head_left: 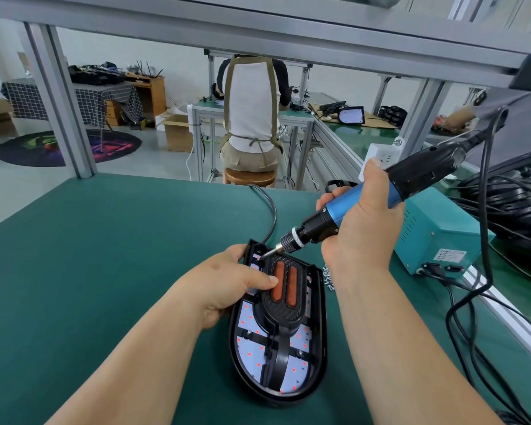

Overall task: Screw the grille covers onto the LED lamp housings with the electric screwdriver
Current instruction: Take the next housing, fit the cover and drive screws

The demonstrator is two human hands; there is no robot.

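A black LED lamp housing (pixel 316 348) lies on the green mat, its white LED board dotted with red points. On it sits a black grille cover (pixel 284 311) with two orange oval inserts. My left hand (pixel 227 283) grips the housing's far left edge, its thumb pressing on the cover beside the inserts. My right hand (pixel 362 222) grips the blue and black electric screwdriver (pixel 359 204), which slants down to the left. Its bit tip touches the housing's far left corner, just beyond my left hand's fingers.
A teal power supply box (pixel 436 237) stands to the right with black cables (pixel 472 302) running over the table's right edge. A small pile of screws (pixel 328 276) lies right of the housing. A person on a stool (pixel 252 176) sits at the bench beyond.
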